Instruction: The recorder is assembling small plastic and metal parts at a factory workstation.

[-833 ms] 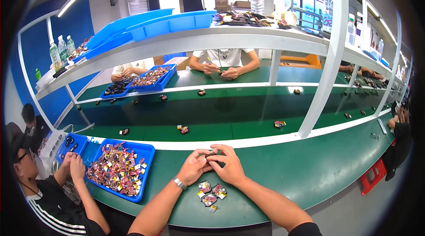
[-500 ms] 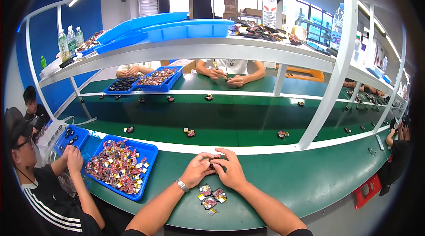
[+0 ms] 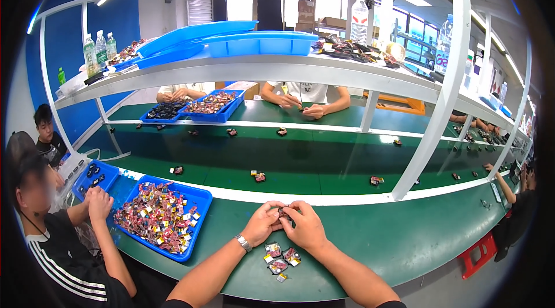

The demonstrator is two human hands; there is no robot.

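Above the green bench, my left hand (image 3: 261, 228) and my right hand (image 3: 306, 228) meet with curled fingers. Pinched between both sets of fingertips is a small dark electronic part (image 3: 283, 213), partly hidden by the fingers. Just below my wrists lie three small dark-rimmed casings with reddish circuit boards: a left one (image 3: 273, 249), a right one (image 3: 292, 257) and a lower one (image 3: 278, 266). Beside them rests a small silver-and-yellow piece (image 3: 281, 278), which looks like a battery.
A blue tray (image 3: 203, 211) full of reddish circuit boards stands left, next to a co-worker (image 3: 63, 250) handling small parts. Beyond the white rail (image 3: 324, 198), a green strip (image 3: 324, 163) carries scattered boards. A shelf (image 3: 243, 68) on white posts spans overhead. Other people sit opposite.
The view has shifted slightly, moving the scene a little right in the picture. My right fingers have lowered and closed in around the small part. Boards on the green strip have shifted right.
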